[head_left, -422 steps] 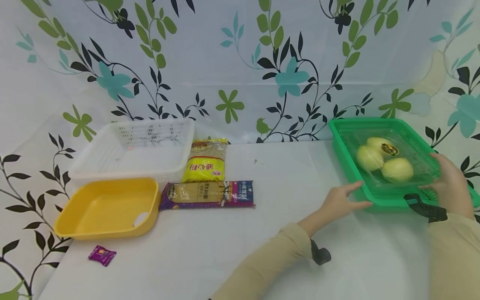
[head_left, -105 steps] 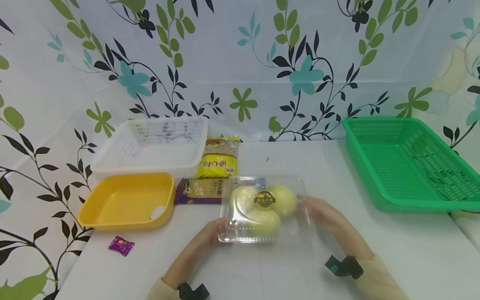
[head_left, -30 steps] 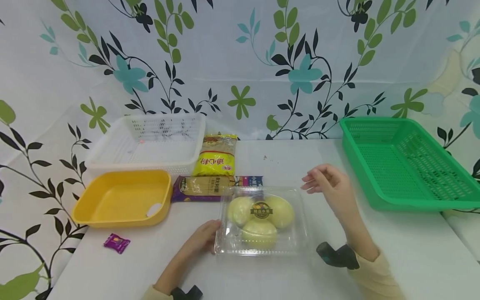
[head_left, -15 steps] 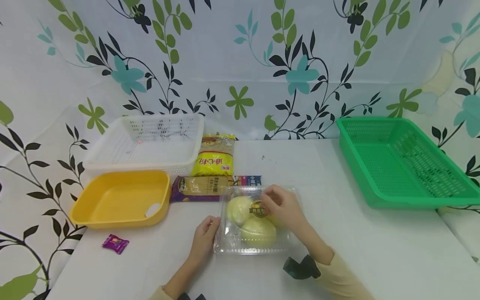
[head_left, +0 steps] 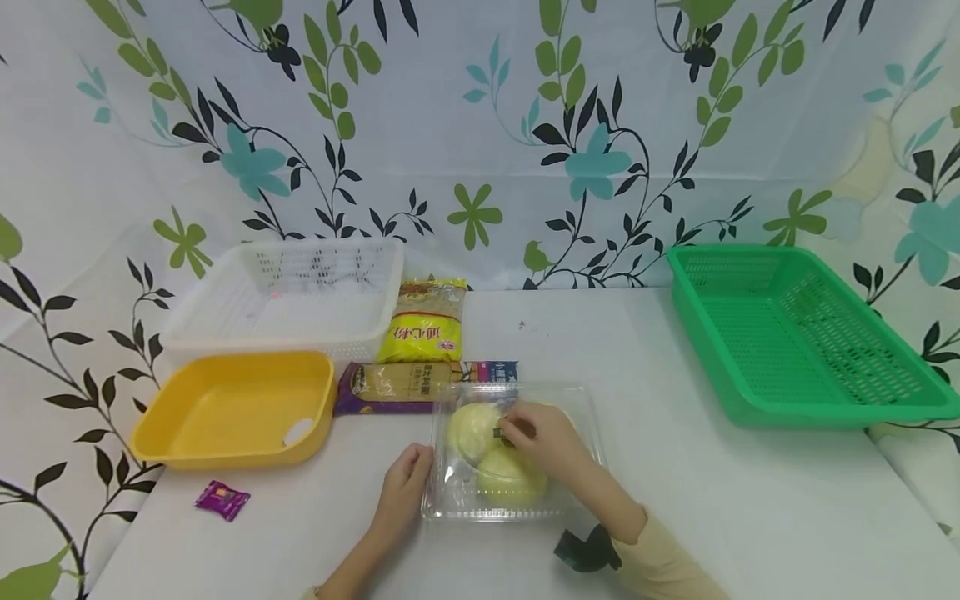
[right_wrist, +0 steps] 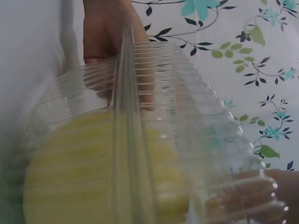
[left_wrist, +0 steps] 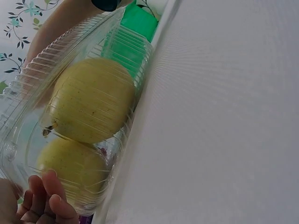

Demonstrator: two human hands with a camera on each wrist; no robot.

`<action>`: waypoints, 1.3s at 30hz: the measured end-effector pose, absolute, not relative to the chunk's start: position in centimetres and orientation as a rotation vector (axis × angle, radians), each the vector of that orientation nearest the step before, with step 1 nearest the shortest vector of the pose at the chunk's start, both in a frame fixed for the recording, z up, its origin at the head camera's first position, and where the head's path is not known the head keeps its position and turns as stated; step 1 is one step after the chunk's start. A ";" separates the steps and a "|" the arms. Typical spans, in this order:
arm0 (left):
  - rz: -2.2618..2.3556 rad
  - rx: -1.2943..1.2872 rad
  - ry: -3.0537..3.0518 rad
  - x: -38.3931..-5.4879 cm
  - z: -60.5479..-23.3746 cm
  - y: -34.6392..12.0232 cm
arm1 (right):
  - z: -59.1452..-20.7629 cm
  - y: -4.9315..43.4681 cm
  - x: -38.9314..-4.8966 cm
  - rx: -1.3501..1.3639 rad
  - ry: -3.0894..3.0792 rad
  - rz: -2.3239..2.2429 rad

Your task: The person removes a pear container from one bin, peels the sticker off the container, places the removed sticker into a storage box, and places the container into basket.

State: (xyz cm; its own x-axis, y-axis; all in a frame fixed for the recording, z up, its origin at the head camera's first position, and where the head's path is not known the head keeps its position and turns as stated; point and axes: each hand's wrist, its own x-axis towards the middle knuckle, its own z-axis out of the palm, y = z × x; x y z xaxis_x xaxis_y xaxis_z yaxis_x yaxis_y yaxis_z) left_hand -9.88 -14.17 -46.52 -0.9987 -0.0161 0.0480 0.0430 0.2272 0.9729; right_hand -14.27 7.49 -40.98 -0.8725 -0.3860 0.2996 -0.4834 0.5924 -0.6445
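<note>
A clear plastic clamshell box (head_left: pixel 517 514) rests on the table in front of me, holding round pale yellow fruits (head_left: pixel 512 475) with fine specks, like pears. My left hand (head_left: pixel 405 483) holds the box's left edge; in the left wrist view its curled fingers (left_wrist: pixel 57 210) lie against the ribbed side. Over the lid, my right hand (head_left: pixel 551 437) pinches with thumb and forefinger at the dark round sticker (head_left: pixel 498 433), mostly covered by those fingers. One fruit is largely behind the right hand. The right wrist view has the ribbed box wall (right_wrist: pixel 131 140) close up.
A green basket (head_left: pixel 817 408) stands at the right. On the left are a white basket (head_left: pixel 375 333), a yellow tray (head_left: pixel 225 458) and a small purple packet (head_left: pixel 222 500). Behind the box lie a yellow pasta bag (head_left: pixel 423 329) and a long purple pasta pack (head_left: pixel 397 387).
The box has come from the green basket to the table's front middle. My right hand let go of its right side and moved left onto the sticker; my left hand stayed at the edge.
</note>
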 end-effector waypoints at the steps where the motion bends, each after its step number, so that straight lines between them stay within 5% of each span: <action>1: -1.925 -0.030 -2.423 -9.8 -46.1 -14.1 | -41.0 7.4 -14.3 0.754 -2.690 1.095; 39: -1.816 -0.100 -2.412 -9.1 -44.0 -13.4 | -41.6 6.8 -14.2 0.868 -2.584 0.750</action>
